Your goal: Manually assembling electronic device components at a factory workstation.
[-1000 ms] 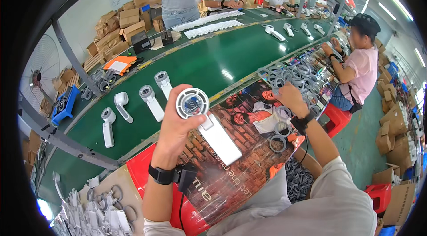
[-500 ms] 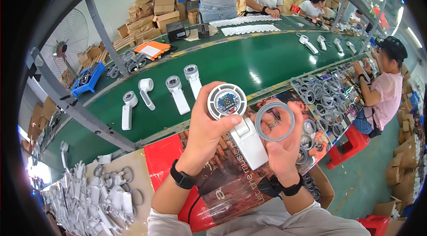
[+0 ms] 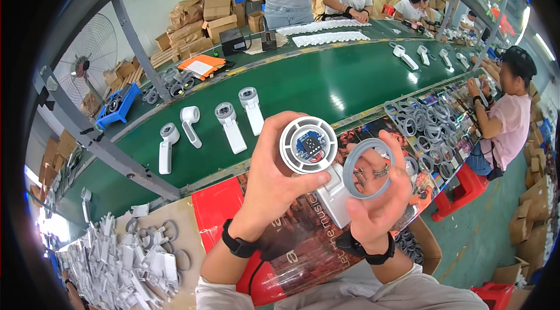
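Note:
My left hand (image 3: pixel 265 184) is closed round the round head of a white handheld fan (image 3: pixel 333 201), its thumb along the lower rim. A round blue circuit board (image 3: pixel 309 145) shows in the middle of that head, inside a spoked white ring. The fan's handle slants down to the right, toward my right wrist. Just right of the head, my right hand (image 3: pixel 373 222) grips a grey ring (image 3: pixel 349 174) by its edge, with fingers behind it and the thumb below. The ring is tilted and apart from the fan's head.
Several similar white fans (image 3: pixel 232 132) lie on the green conveyor belt (image 3: pixel 303 97). Loose grey rings (image 3: pixel 429 126) cover the bench at right; white plastic parts (image 3: pixel 125 263) are heaped at lower left. A metal post (image 3: pixel 99 140) stands left. A person (image 3: pixel 507 111) works at right.
Both hands have shifted a little right with the fan and the ring. The grey ring has turned and now shows more of its side wall.

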### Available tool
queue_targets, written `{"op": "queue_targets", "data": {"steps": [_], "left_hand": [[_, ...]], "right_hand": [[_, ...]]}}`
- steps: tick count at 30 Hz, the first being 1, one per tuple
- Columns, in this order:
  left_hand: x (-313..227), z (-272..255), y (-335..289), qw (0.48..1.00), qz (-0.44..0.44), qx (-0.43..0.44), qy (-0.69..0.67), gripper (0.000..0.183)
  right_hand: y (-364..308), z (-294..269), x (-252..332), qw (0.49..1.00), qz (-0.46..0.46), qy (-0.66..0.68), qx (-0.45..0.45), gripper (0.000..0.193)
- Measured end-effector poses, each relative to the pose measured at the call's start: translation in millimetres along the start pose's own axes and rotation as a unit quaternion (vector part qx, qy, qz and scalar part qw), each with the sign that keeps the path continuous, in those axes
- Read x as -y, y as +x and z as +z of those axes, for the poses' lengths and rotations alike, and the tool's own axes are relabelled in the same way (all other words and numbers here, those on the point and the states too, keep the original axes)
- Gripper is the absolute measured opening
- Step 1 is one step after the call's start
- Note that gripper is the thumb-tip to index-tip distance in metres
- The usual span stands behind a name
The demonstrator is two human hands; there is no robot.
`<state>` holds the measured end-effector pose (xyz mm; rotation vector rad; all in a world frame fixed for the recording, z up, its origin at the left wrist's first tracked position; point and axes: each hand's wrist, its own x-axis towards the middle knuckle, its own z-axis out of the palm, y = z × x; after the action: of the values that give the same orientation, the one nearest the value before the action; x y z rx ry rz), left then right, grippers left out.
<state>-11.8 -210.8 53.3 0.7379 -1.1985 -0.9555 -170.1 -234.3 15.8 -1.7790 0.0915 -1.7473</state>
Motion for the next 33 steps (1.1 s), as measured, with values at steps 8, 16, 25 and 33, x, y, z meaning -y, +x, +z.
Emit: {"op": "queue_targets", "data": {"steps": [8,16,25,33], "left_hand": [[-3,-4,-2,0.998,-0.047,0.027,-0.028,0.077],[-3,7,-4,1.0,-0.019,-0.014,0.008,0.073],[6,4,-3,0.997,0.031,-0.006,0.069,0.075],[7,7,-6,0.997,0.035,-0.016,0.07,0.073]], "right_hand": [[8,-4,9,0.999,-0.012,-0.03,-0.01,0.066],[13,-5,19,0.99,0.029,-0.135,-0.013,0.066],[13,2,10,0.997,-0.011,-0.064,-0.028,0.067],[14,3,13,0.998,-0.01,-0.042,-0.045,0.062]]}}
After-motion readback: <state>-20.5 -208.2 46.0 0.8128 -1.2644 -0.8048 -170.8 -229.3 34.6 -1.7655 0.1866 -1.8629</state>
